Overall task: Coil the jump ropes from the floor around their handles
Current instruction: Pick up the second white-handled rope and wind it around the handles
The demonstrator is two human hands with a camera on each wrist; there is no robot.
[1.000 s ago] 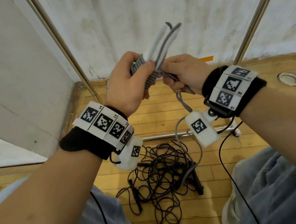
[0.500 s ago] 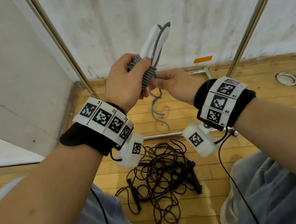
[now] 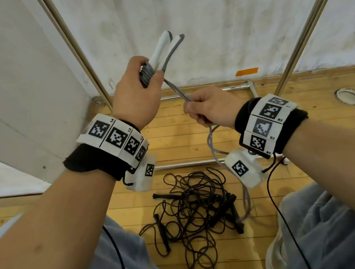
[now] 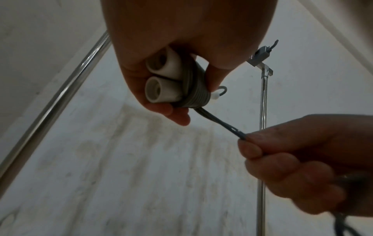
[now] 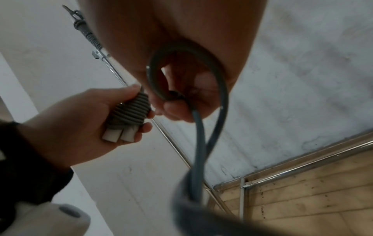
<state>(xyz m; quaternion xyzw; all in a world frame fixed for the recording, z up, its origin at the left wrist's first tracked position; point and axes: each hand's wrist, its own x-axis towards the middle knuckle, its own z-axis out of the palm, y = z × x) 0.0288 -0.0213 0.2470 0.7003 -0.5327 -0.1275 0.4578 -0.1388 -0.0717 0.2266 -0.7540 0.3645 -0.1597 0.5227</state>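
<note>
My left hand [image 3: 138, 87] grips two white handles [image 3: 161, 47] held side by side, with several turns of grey rope [image 3: 147, 74] coiled round them. The handle ends [image 4: 161, 89] and the coil [image 4: 196, 95] show in the left wrist view, and the coil [image 5: 131, 111] again in the right wrist view. My right hand [image 3: 209, 108] pinches the taut grey rope [image 3: 176, 90] just below the coil. The loose rope [image 3: 212, 142] hangs down from that hand [image 5: 181, 102] in a loop [image 5: 201, 143] toward the floor.
A tangle of black jump ropes [image 3: 195, 210] with black handles lies on the wooden floor [image 3: 308, 113] between my knees. Metal frame poles [image 3: 74, 46] rise on both sides, with a low bar [image 3: 188, 164] along the floor. White walls close the corner.
My right hand has moved down and away from the handles, pulling the grey rope taut. The left hand has lifted and tilted the handles slightly left.
</note>
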